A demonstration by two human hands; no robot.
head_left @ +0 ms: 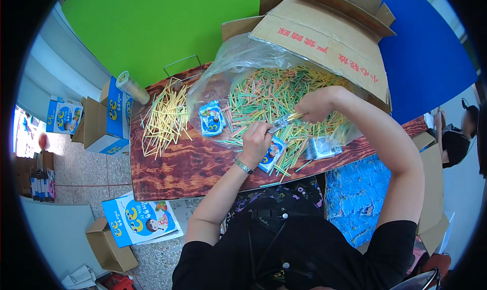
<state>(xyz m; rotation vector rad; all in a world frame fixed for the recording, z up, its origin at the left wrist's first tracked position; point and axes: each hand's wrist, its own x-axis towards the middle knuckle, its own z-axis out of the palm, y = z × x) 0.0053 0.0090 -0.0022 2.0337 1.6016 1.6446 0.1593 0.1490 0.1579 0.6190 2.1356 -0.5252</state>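
My left hand [256, 140], a watch on its wrist, is closed around a small blue-and-white packet [279, 123]. Pale yellow sticks [294, 116] stick out of the packet's end and meet the fingers of my right hand [319, 104], which are pinched on them. Under both hands spreads a heap of thin green, pink and yellow sticks [269, 89] on clear plastic. A filled packet [272, 154] lies just beside my left hand. Another packet [211, 118] rests left of the heap, and a third [324, 149] lies near the table's front edge.
A loose pile of pale yellow sticks [166, 118] covers the left of the wooden table [167, 181], beside a clear cylindrical tub [133, 87]. A big open carton [324, 41] stands behind the heap. Blue boxes [115, 118] stand beyond the left edge; another person [456, 138] is at far right.
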